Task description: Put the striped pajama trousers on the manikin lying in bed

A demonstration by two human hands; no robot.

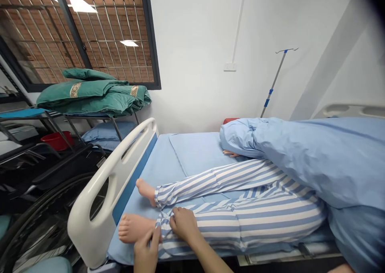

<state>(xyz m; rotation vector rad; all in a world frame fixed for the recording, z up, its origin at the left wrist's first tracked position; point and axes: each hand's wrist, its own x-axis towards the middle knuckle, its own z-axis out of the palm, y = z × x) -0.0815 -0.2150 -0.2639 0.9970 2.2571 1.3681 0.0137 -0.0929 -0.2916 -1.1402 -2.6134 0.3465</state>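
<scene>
Left hand point(146, 247), right hand point(184, 224) — trouser cuff point(164, 226) between.

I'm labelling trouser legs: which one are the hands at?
The nearer striped trouser leg, lower in view: the left hand and right hand are at its cuff; the farther leg has neither.

A white wall point(192, 56) carries a socket plate point(230, 67). To the left, a dark-framed, barred window point(80, 32) faces brickwork point(110, 24) and shows bright reflections point(80, 3); below, a wheelchair point(58, 174) stands beside a white footboard point(120, 172).
</scene>
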